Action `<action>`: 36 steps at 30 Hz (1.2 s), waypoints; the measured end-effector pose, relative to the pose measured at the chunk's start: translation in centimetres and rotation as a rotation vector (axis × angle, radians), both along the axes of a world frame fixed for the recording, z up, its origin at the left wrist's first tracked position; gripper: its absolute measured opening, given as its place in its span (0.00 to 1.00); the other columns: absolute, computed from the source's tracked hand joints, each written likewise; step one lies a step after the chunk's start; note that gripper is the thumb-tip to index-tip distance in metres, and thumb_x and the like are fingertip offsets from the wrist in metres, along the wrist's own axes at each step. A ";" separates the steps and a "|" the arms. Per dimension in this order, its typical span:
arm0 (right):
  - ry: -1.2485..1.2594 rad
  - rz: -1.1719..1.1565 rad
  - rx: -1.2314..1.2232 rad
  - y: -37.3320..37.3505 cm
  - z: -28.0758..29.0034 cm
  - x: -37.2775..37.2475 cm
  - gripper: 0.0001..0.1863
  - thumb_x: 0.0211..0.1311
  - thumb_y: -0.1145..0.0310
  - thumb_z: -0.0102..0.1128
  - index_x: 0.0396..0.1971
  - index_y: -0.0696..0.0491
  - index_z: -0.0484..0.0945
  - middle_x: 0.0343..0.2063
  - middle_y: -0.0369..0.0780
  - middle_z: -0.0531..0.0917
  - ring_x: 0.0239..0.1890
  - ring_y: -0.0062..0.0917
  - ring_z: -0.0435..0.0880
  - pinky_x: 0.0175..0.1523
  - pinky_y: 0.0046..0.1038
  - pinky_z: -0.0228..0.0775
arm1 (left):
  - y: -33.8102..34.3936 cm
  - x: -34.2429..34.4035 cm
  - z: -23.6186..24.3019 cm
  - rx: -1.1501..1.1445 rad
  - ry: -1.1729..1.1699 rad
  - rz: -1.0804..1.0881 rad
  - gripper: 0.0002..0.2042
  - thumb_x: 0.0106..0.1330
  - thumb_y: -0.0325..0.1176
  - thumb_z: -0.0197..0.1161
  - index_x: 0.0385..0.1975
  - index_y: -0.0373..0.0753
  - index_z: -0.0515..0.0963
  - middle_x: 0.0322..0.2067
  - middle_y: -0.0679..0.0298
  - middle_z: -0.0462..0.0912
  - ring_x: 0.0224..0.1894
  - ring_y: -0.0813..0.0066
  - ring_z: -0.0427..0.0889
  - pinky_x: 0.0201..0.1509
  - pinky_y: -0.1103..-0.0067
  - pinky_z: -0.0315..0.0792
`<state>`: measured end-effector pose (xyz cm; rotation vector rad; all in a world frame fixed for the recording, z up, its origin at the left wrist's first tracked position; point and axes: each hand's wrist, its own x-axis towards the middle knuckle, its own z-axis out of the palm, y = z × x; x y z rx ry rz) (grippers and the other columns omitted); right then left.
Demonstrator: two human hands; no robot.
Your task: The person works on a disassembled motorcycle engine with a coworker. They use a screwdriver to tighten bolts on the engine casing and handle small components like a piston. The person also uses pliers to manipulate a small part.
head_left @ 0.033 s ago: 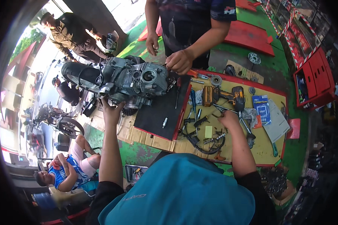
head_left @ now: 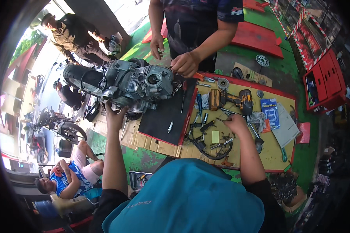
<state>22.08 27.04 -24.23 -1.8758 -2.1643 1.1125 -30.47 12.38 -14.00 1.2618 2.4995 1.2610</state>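
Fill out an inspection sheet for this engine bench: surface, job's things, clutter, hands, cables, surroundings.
Surface: workbench with a tan top and red rim; black mat on its left part.
Job's things: grey engine at the bench's left end; scattered tools.
Clutter: yellow and black power drill, blue packet, grey papers, small yellow card.
Hands: left hand on the engine's underside; right hand over the tools, grip unclear. A co-worker's hand is at the engine's top.
Cables: black hose looped near the front edge.
Surroundings: green floor, red tool cabinet, parked motorcycle, bystanders at left.
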 end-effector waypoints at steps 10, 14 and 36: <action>1.121 0.048 -0.164 -7.1 16.5 -7.0 0.09 0.66 0.67 0.69 0.36 0.58 0.85 0.28 0.31 0.83 0.32 0.10 0.76 0.37 0.18 0.66 | -1.0 15.5 8.9 0.252 -0.187 -0.698 0.30 0.60 0.24 0.70 0.64 0.35 0.70 0.63 0.55 0.76 0.65 0.63 0.75 0.64 0.70 0.72; 1.141 0.097 -0.139 -8.4 19.6 -8.6 0.09 0.66 0.68 0.69 0.37 0.59 0.85 0.29 0.31 0.83 0.32 0.11 0.76 0.37 0.18 0.67 | 0.8 20.4 13.5 0.248 -0.136 -0.983 0.22 0.55 0.19 0.70 0.53 0.33 0.79 0.54 0.53 0.83 0.58 0.60 0.82 0.62 0.70 0.75; 0.742 0.495 0.831 -4.7 22.2 -16.5 0.15 0.56 0.73 0.68 0.44 0.57 0.80 0.39 0.42 0.80 0.44 0.40 0.79 0.48 0.36 0.72 | 1.7 20.0 8.9 0.352 -1.451 -0.673 0.07 0.79 0.32 0.52 0.50 0.38 0.71 0.47 0.60 0.80 0.52 0.67 0.84 0.57 0.70 0.77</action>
